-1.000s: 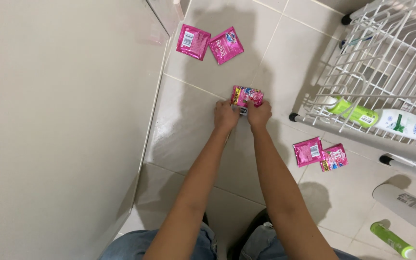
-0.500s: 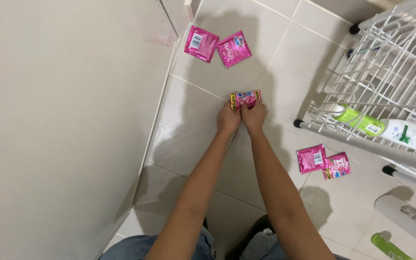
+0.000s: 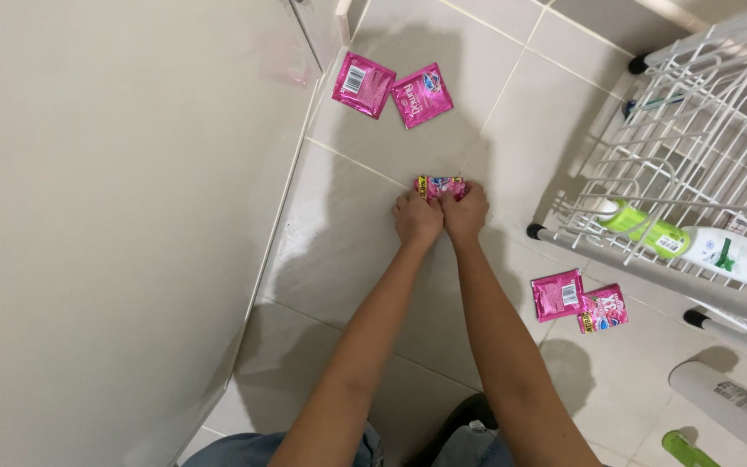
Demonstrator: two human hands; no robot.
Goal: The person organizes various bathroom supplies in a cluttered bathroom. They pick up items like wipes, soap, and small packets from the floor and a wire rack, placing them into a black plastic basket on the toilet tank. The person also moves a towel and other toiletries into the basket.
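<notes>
Hands side by side on the tiled floor [image 3: 365, 251], knuckles touching, arms stretched forward from the knees. Left hand [image 3: 417, 219] and right hand [image 3: 465, 212] both pinch the near edge of a small pink sachet [image 3: 441, 185], fingers curled over it; sachet lies flat on the floor just ahead of the fingertips, mostly covered at its lower edge. Farther ahead and slightly left of the hands, two more pink sachets: one with its back side up [image 3: 362, 84], one face up [image 3: 423, 95], corners touching or nearly so, close to the beige wall panel [image 3: 114, 216] that runs along the left of the left arm. To the right of the right forearm, well apart from the hands, another pair of pink sachets [image 3: 579, 301] lies edge to edge. Right of the hands, white wire rack [image 3: 693, 147] on black feet; inside its lowest level a green-capped bottle [image 3: 641, 227] and a white bottle with blue cap [image 3: 732, 257] lie on their sides. Near right corner: grey roll [image 3: 728, 402], green tube [image 3: 689, 450], partly cut off
</notes>
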